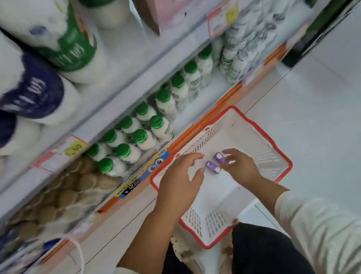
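Item 1, your left hand [178, 179]: released, fingers spread and straight, held over the near left part of the basket [251, 136], holding nothing.

Item 2, your right hand [240, 165]: fingertips and thumb curled onto the purple carton [220, 158], pinching it at its right end, above the basket's middle.

Item 3, second carton [212, 167]: also purple, just beside the first and between your two hands (whether it rests on the basket's bottom or hangs in the air cannot be told).

Item 4, the basket: white slotted walls, red rim, standing on the pale floor [334, 115] just in front of your feet and against the foot of the shelf [216, 105].

Item 5, shelf stock: rows of small white bottles with green caps [142, 139] on the lowest level, tan-lidded goods [67, 194] to their left, large white bottles [63, 37] with green and dark blue labels on the level above. A blue and yellow price strip [143, 177] sits on the shelf edge near your left hand.
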The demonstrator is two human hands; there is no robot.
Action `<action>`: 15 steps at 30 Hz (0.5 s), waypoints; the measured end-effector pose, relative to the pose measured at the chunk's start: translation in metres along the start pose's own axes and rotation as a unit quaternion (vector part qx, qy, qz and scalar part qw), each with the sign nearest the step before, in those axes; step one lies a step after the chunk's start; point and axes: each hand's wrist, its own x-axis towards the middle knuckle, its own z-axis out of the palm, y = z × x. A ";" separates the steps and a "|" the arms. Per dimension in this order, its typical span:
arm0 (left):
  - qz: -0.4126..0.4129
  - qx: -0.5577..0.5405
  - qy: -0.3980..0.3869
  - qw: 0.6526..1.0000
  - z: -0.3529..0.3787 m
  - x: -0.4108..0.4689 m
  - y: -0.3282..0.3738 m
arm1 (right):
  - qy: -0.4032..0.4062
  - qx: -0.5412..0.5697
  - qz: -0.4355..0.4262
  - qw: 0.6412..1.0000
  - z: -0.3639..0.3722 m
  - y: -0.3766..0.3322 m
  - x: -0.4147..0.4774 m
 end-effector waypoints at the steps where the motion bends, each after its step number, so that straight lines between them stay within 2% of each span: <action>1: 0.008 0.001 0.004 1.000 -0.015 -0.015 0.025 | 0.003 0.014 -0.007 1.000 -0.016 -0.023 -0.025; 9: 0.100 0.009 0.083 0.991 -0.148 -0.137 0.224 | 0.048 0.020 -0.159 0.986 -0.149 -0.197 -0.233; 13: 0.154 0.030 0.138 0.978 -0.211 -0.191 0.293 | 0.068 0.060 -0.263 0.960 -0.197 -0.275 -0.317; 15: 0.175 0.045 0.172 0.968 -0.238 -0.218 0.317 | 0.053 0.078 -0.307 0.947 -0.215 -0.310 -0.355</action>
